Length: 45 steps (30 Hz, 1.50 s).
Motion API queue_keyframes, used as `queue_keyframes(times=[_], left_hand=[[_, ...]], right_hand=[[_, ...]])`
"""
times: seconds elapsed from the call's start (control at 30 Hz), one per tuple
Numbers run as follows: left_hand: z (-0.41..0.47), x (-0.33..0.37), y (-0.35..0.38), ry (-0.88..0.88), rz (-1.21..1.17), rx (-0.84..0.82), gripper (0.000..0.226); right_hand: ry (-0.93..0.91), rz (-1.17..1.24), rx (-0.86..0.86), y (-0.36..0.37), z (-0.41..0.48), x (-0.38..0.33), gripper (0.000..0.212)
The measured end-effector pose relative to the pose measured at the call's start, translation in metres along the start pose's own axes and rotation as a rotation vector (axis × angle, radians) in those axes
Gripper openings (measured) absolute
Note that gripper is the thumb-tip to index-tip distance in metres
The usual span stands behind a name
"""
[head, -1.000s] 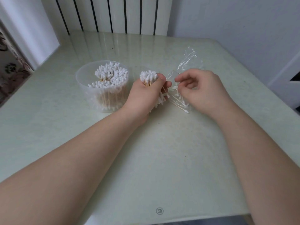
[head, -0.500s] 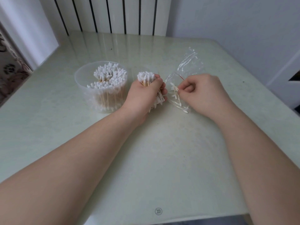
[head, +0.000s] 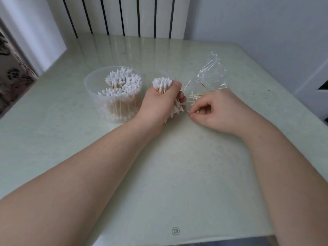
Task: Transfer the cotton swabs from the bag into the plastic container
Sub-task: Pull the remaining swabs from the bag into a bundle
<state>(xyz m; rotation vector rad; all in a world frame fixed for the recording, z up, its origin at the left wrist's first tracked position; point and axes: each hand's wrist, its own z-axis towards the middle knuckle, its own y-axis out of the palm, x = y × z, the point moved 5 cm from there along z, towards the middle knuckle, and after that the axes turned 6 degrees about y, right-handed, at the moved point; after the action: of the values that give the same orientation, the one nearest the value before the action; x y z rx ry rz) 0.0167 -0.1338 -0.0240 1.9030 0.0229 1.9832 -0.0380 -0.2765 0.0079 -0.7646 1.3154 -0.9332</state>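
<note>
A round translucent plastic container point(head: 99, 96) stands packed with upright cotton swabs point(head: 122, 84) on a pale glossy surface point(head: 177, 174), beside the left hand point(head: 159, 103), its grip clamped on a bundle point(head: 162, 85), while the right hand point(head: 218, 110) pinches a swab at the crinkled clear bag point(head: 211, 71).

Pale green glossy table point(head: 177, 174) with a small round logo point(head: 175, 231) near the front edge; white ribbed radiator point(head: 124, 15) behind the far edge; flowered curtain point(head: 10, 77) at far left; plain grey wall point(head: 257, 23) at right
</note>
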Motion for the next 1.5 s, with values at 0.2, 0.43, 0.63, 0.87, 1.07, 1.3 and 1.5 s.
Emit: queue_keyframes(times=[0.2, 0.43, 0.63, 0.87, 1.07, 1.3, 1.5], left_hand=[[0.000, 0.000, 0.000, -0.011, -0.021, -0.012, 0.016], [0.000, 0.000, 0.000, -0.022, -0.029, -0.012, 0.014], [-0.001, 0.001, 0.001, -0.020, -0.027, -0.010, 0.014], [-0.001, 0.005, -0.002, 0.015, 0.059, 0.003, 0.016], [-0.001, 0.000, -0.001, 0.024, 0.071, -0.008, 0.016], [-0.002, 0.001, 0.001, -0.032, -0.008, -0.018, 0.013], [-0.002, 0.000, 0.003, -0.045, -0.025, -0.047, 0.013]], right_hand=[[0.031, -0.201, 0.049, -0.001, 0.005, 0.008, 0.020], [0.077, -0.144, 0.024, -0.001, 0.004, 0.008, 0.003], [0.039, -0.239, 0.011, 0.003, 0.004, 0.001, 0.008], [0.080, 0.229, 0.247, -0.010, 0.003, -0.002, 0.011], [0.007, 0.222, 0.155, 0.000, 0.001, -0.014, 0.011], [0.178, -0.278, 0.222, -0.003, 0.007, 0.006, 0.035], [0.159, -0.314, 0.113, 0.007, 0.021, 0.012, 0.040]])
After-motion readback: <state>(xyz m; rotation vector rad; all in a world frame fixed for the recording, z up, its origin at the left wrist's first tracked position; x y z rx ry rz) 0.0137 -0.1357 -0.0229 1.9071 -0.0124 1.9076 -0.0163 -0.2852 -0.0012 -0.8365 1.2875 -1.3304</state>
